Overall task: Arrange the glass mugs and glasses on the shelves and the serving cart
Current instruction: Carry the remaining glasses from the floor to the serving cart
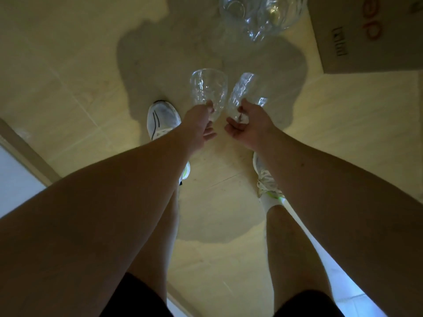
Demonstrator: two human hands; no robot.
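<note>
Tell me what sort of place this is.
Probably an indoor room at home, mid-unpacking: a pale tiled floor, a cardboard box standing on it, and a cluster of glassware beside the box.

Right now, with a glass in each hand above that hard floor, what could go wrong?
1. The left hand and right hand each hold a glass low down by a few fingers, so the left glass or right glass might slip and shatter on the tiled floor.
2. The two glasses hang close together and could knock.
3. More glassware sits on the floor ahead, beside a cardboard box, where a step could hit it.
</note>
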